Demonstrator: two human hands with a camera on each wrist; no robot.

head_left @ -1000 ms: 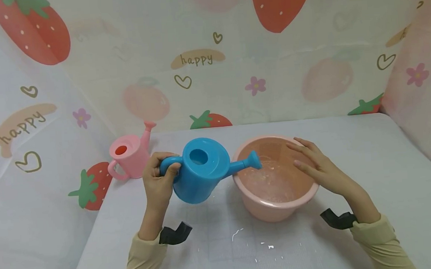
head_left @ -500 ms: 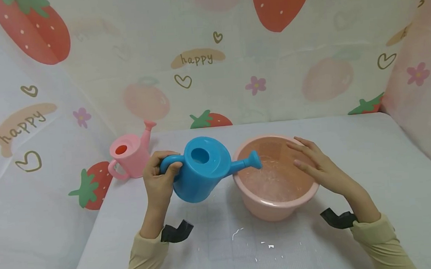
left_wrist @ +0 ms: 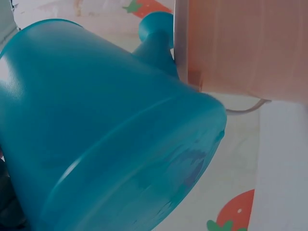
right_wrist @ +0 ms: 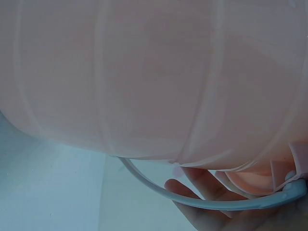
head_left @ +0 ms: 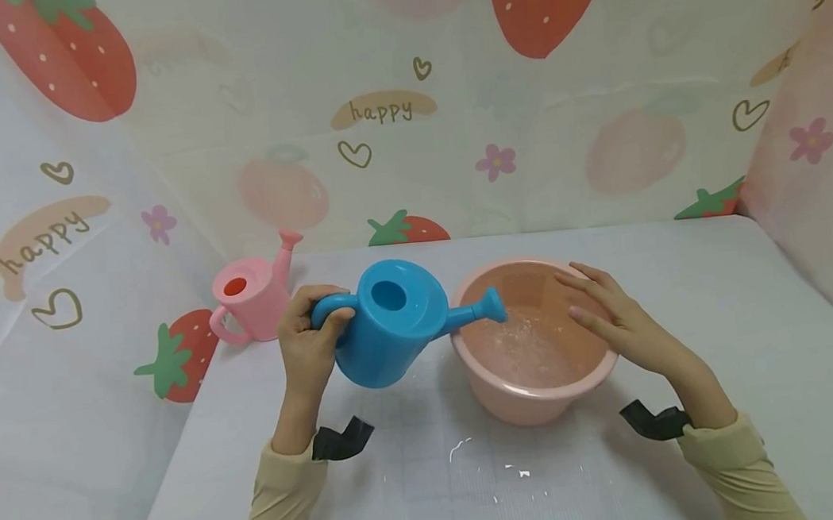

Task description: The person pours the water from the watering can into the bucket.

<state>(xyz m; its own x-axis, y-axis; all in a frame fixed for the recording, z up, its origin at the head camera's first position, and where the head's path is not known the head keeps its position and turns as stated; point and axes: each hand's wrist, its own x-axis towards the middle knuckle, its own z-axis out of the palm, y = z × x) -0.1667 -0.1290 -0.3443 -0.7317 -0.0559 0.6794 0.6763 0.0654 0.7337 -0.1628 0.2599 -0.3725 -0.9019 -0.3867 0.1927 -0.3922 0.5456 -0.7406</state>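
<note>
My left hand [head_left: 310,338] grips the handle of a blue watering can [head_left: 386,341], fingers and thumb round it. The can is held above the table, tilted right, with its spout head [head_left: 489,306] over the left rim of a pink bucket [head_left: 526,408]. Rippling water [head_left: 532,348] shows inside the bucket. My right hand [head_left: 624,327] holds the bucket's right rim, with some fingers over the inside and others along the outer wall. In the right wrist view those outer fingers [right_wrist: 185,190] pass behind the bucket's pale bail handle [right_wrist: 207,204].
A pink watering can [head_left: 251,306] stands at the back left, its spout up. Water drops [head_left: 519,474] lie on the white table [head_left: 720,313] in front of the bucket. A strawberry-print sheet [head_left: 544,117] hangs along the back and sides.
The blue watering can has shifted very slightly right in my left hand. Ripples in the bucket have changed shape. My right hand stays at the rim.
</note>
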